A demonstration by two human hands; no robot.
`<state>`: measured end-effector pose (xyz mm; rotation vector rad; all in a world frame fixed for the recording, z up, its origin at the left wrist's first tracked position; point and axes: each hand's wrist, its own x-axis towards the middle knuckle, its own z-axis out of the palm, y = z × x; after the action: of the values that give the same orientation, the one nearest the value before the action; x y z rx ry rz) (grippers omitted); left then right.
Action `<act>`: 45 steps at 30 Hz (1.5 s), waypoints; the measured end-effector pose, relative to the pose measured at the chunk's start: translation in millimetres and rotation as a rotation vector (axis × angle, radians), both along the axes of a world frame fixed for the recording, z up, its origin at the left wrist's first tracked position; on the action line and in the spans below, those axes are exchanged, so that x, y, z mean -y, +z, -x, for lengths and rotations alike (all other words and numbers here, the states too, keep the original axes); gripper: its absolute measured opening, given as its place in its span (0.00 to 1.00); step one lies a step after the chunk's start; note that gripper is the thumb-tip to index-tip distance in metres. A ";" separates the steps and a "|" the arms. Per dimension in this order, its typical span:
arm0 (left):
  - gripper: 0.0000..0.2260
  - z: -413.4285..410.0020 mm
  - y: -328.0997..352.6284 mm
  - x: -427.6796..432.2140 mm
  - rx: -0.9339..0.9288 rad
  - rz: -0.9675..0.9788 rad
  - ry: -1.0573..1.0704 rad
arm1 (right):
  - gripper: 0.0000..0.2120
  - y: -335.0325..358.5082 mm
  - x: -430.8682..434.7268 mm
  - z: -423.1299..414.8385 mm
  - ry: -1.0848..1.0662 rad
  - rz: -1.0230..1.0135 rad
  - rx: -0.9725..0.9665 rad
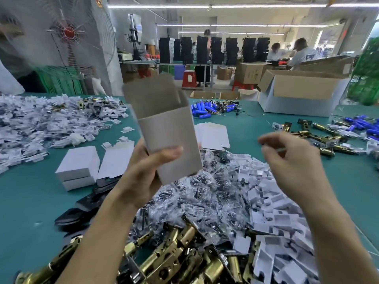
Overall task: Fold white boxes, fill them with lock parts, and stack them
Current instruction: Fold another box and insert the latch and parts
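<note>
Above the teal desk [24, 201]: left hand [143, 173] grips the folded white cardboard box [170, 136], mouth up — filling step. Right hand [293, 160], three o'clock, blurred, grip indeterminate; next, likely brass latch parts [174, 257] from six o'clock.

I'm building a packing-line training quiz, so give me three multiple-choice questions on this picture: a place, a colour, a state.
1. Where is the stack of closed white boxes? A left of the held box; B right of it; C on the floor.
2. What colour is the table? A red; B teal; C yellow.
3. The held box in the left hand is: A flat; B taped shut; C open on top.
Answers: A, it sits left of the left forearm; B, teal shows between the piles; C, its top flap stands up.
</note>
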<state>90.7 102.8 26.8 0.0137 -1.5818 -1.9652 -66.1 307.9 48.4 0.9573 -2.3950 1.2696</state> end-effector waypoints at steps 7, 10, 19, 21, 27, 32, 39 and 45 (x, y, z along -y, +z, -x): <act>0.27 -0.1 8.4 2.3 -0.136 -0.109 0.194 | 0.14 -23.5 -14.8 20.4 -0.029 -0.793 0.359; 0.25 -2.5 11.0 0.2 -0.125 -0.141 0.243 | 0.16 -29.0 -12.3 24.6 -0.157 -0.730 0.227; 0.06 -1.7 10.1 -5.6 -0.019 0.020 0.169 | 0.23 -40.2 -10.2 27.2 -0.190 -0.769 0.330; 0.13 -3.3 10.7 -5.7 -0.016 0.045 0.120 | 0.20 -41.6 -9.8 28.2 -0.218 -0.663 0.326; 0.07 1.3 5.3 -4.8 0.019 0.010 0.103 | 0.21 -45.7 -7.3 28.6 -0.212 -0.531 0.325; 0.09 2.8 2.4 -1.5 0.064 0.051 0.093 | 0.12 -30.9 -4.8 21.4 -0.065 -0.330 0.192; 0.12 5.0 -3.1 0.9 0.140 0.125 0.116 | 0.10 8.6 -4.9 -14.7 0.354 0.312 0.136; 0.17 2.7 -1.5 -4.3 0.188 0.237 -0.016 | 0.06 31.2 -11.6 -38.2 0.455 0.508 -0.233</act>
<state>88.0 107.2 25.4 0.0926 -1.9336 -1.8201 -27.9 319.4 79.5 1.4223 -1.6057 1.6936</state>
